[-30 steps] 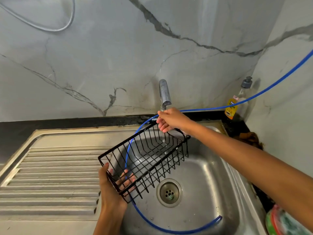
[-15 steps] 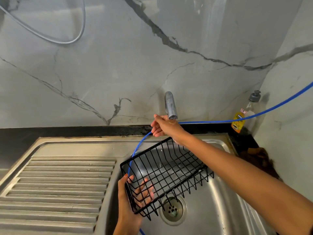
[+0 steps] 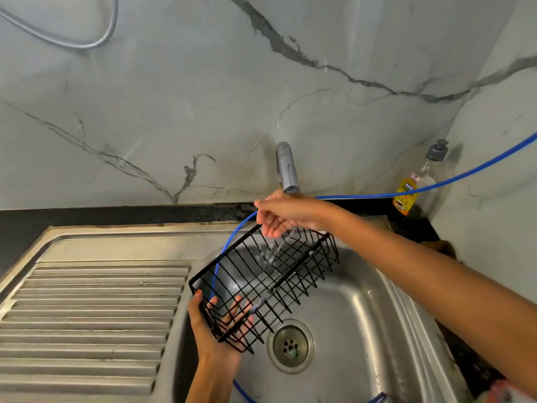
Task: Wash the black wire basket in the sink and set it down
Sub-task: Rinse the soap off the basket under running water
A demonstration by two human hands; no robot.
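Fingers (image 3: 232,311) of the left hand (image 3: 216,330) grip the black wire basket (image 3: 263,282), slanting up-right toward relaxed right hand (image 3: 286,215).

The left hand (image 3: 216,321) is partly screened by the wires of the black wire basket (image 3: 263,282). The blue hose (image 3: 430,186) passes behind the right hand (image 3: 280,215) and leaves the frame at right and bottom. The soap bottle (image 3: 418,181) label is too small to read. A colourful object (image 3: 507,392) is cut off at the bottom right corner.
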